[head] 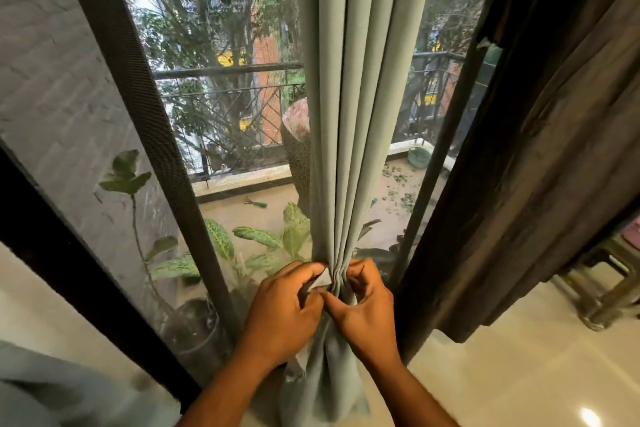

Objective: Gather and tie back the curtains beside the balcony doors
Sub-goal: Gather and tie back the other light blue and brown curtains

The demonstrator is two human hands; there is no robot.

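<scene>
A pale grey-green curtain (360,114) hangs in front of the balcony door, its folds pinched into a narrow bunch low down. My left hand (284,308) is closed on a tie-back strap (320,279), grey with a dark edge, at the left of the bunch. My right hand (363,305) grips the bunch from the right, thumb pressed across toward the left hand. Below both hands the curtain's loose end (325,388) spreads onto the floor. A second, dark brown curtain (540,184) hangs at the right.
Dark door frames (145,114) stand left and right of the curtain, with mesh screen between. Potted plants (221,246) and a railing (228,73) lie outside on the balcony. A metal stool (609,291) stands on the glossy floor at right.
</scene>
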